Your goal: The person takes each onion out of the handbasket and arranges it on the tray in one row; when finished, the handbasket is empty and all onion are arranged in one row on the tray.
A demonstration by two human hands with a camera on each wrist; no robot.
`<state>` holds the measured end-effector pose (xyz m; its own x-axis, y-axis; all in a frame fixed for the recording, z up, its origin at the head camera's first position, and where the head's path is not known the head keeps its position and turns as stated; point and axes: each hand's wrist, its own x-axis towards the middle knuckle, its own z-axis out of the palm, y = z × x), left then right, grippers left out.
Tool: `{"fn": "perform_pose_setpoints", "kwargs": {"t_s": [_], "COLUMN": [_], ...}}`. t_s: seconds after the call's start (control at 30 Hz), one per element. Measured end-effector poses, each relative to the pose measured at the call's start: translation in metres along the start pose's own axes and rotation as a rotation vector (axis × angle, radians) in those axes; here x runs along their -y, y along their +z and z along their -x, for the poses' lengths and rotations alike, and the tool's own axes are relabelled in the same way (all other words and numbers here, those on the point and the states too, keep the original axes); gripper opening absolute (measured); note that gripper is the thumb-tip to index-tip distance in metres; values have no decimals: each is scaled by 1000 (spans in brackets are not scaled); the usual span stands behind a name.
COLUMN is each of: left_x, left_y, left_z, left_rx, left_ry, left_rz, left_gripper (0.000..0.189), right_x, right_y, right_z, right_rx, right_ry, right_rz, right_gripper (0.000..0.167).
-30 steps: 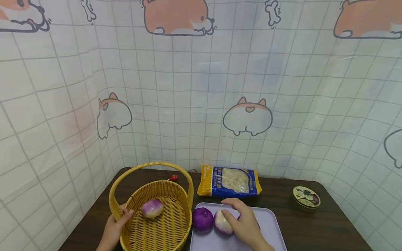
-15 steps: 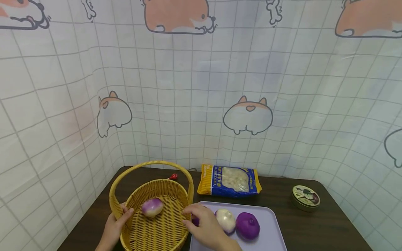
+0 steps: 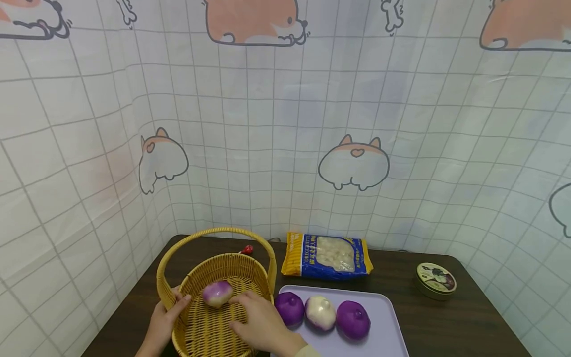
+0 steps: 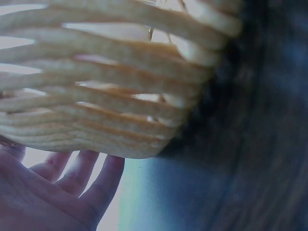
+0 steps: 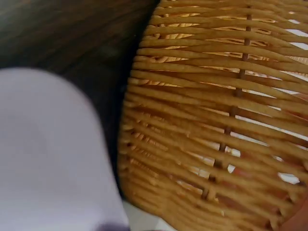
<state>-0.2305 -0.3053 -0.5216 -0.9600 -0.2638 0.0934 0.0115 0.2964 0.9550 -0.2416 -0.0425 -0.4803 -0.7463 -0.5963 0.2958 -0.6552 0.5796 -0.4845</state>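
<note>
My left hand [image 3: 162, 320] grips the left side of a yellow wicker basket [image 3: 192, 277], its thumb over the rim near the foot of the handle. In the left wrist view its fingers [image 4: 108, 180] lie against the outside of the weave. Inside the basket rests a purple-and-white turnip [image 3: 217, 293]. My right hand [image 3: 260, 320] reaches over the basket's right rim, thumb and fingers apart and nothing between them, fingertips close beside the turnip. A lilac tray [image 3: 379, 322] to the right bears a purple onion [image 3: 290, 309], a white-and-purple onion [image 3: 320, 313] and another purple onion [image 3: 353, 320].
Behind the tray lies a blue-and-yellow pasta bag [image 3: 330, 255]. A round tin [image 3: 436, 280] stands at the right of the dark table [image 3: 473, 317]. A small red object [image 3: 247, 249] shows behind the basket. The basket's tall handle [image 3: 214, 231] arches above it.
My right hand has moved left from above the tray's onions into the basket, uncovering the onions. The left hand keeps its grip on the basket, and the turnip stays in place.
</note>
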Motion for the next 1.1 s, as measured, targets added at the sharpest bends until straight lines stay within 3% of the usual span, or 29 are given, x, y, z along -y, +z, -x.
{"fn": "perform_pose_setpoints", "kwargs": {"t_s": [0.17, 0.33, 0.57, 0.77, 1.1], "left_x": [0, -3, -5, -3, 0], "left_y": [0, 3, 5, 3, 1], "left_z": [-1, -4, -5, -3, 0], "left_rx": [5, 8, -7, 7, -19], "left_ry": [4, 36, 62, 62, 18], "left_rz": [4, 21, 18, 53, -7], "left_gripper": [33, 33, 30, 31, 30], "right_x": [5, 10, 12, 9, 6], "right_y": [8, 15, 21, 33, 42], "right_z": [-15, -26, -39, -47, -56], "right_rx": [14, -32, -63, -8, 78], "right_ry": [147, 196, 179, 145, 165], "right_rz": [-29, -64, -40, 31, -63], "right_gripper": [52, 58, 65, 69, 68]}}
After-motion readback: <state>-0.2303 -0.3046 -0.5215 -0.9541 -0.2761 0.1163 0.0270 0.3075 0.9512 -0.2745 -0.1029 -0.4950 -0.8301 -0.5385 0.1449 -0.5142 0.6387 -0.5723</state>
